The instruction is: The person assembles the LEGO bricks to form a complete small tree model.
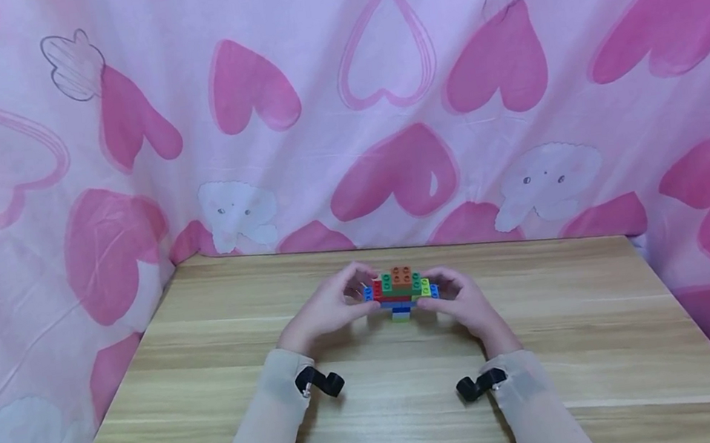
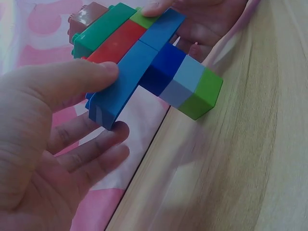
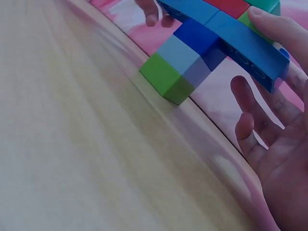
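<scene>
A tree-shaped build of toy building bricks (image 1: pixel 398 292) stands upright between my hands near the far side of the table. Its narrow stem has a dark blue brick (image 2: pixel 165 69), a pale blue one (image 2: pixel 182 83) and a lime green one (image 2: pixel 203 94) at the bottom. Wider blue, red, green and brown layers rise above the stem. My left hand (image 1: pixel 332 303) grips the left end, thumb against the front of the red and blue bricks, fingers behind. At the other end my right hand (image 1: pixel 467 304) pinches it, thumb tip on the lime brick (image 3: pixel 254 24).
The wood-grain table (image 1: pixel 382 427) reaches back to a pink curtain (image 1: pixel 330 135) printed with hearts, which also hangs along both sides. Black straps with small mounts (image 1: pixel 318 382) sit on both sleeved wrists.
</scene>
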The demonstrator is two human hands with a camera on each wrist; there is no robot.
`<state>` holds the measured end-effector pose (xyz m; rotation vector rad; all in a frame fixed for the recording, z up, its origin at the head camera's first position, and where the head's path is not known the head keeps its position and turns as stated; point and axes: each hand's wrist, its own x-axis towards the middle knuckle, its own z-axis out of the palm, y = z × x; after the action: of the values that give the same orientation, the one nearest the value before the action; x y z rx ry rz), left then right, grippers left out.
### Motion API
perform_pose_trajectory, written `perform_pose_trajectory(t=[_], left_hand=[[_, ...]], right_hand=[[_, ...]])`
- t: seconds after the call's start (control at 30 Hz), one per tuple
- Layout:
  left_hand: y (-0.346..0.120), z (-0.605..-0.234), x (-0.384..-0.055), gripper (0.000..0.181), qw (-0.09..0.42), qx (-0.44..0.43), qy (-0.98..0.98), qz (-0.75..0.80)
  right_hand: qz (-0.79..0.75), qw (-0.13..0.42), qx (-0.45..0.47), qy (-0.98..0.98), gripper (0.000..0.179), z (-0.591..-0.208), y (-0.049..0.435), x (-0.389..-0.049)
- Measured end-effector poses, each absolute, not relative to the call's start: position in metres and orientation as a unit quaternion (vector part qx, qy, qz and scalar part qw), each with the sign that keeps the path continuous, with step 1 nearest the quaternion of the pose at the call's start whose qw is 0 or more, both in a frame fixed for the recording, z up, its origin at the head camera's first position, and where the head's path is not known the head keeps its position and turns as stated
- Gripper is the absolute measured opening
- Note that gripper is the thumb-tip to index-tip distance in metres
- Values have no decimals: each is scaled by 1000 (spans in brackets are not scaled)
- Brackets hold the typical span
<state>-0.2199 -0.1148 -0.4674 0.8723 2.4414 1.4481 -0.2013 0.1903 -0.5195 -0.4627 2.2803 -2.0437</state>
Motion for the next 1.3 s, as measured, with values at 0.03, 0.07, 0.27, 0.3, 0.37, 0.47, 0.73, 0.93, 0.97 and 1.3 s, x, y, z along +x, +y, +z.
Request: perform_pose_trajectory(t=[0.03, 0.07, 0.27, 0.3, 0.37, 0.47, 0.73, 0.93, 0.97, 1.3], left_hand=[[-114, -467, -220, 49, 86, 292, 818, 487], [-114, -467, -220, 47, 87, 292, 817, 489], [-113, -469, -221, 41, 87, 284, 817, 494], [-113, -469, -221, 41, 87, 283, 818, 494], [-113, -469, -221, 42, 88, 281, 818, 494], [-113, -469, -221, 41, 87, 280, 821, 491], [-114, -472, -221, 41, 79, 274, 824, 490], [-113, -472, -220, 42, 79, 261, 832, 483], [-113, -471, -220, 42, 79, 259, 833, 482], [-111, -471, -221, 43, 73, 247, 841, 476]], right_hand=[[-662, 20, -150, 734, 46, -520, 191, -202], [-665, 19, -151, 731, 45, -520, 192, -202], [-669, 23, -148, 728, 46, -522, 192, -204], [-669, 25, -146, 728, 47, -521, 192, -204], [-670, 28, -142, 728, 47, -521, 191, -204], [-670, 30, -137, 729, 48, -521, 191, -204], [-684, 31, -127, 717, 48, -519, 190, -204], [-686, 21, -126, 717, 44, -520, 189, -205], [-686, 19, -125, 717, 43, -520, 189, -205], [-682, 6, -105, 724, 36, -522, 188, -205]])
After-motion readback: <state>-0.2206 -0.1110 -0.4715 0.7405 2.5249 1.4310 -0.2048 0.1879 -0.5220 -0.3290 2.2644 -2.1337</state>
